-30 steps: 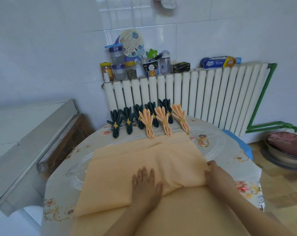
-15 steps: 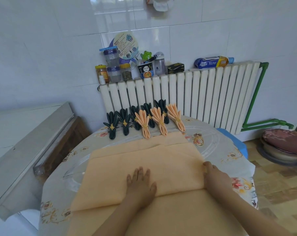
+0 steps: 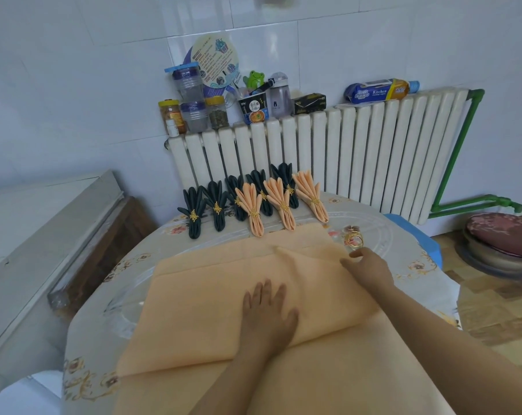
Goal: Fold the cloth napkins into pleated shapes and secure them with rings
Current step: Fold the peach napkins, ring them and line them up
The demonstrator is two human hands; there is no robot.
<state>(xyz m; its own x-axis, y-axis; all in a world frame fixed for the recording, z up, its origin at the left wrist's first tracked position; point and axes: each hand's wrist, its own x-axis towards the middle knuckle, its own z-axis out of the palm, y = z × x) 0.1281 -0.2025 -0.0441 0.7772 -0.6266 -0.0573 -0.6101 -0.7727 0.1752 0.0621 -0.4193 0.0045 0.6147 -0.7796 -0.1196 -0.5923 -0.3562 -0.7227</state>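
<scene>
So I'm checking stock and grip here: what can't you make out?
Head view only:
- Dark napkins: count unsure, peach napkins overlap them.
- Loose rings: small, tangled, uncountable.
- Right hand: fingertips turned away, grip unclear.
- Cloth: near edge cut off.

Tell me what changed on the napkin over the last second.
The right hand slid from the fold's near right edge up toward its far right corner, close to the gold rings. The left hand stayed flat on the peach napkin; the finished napkins didn't move.
</scene>
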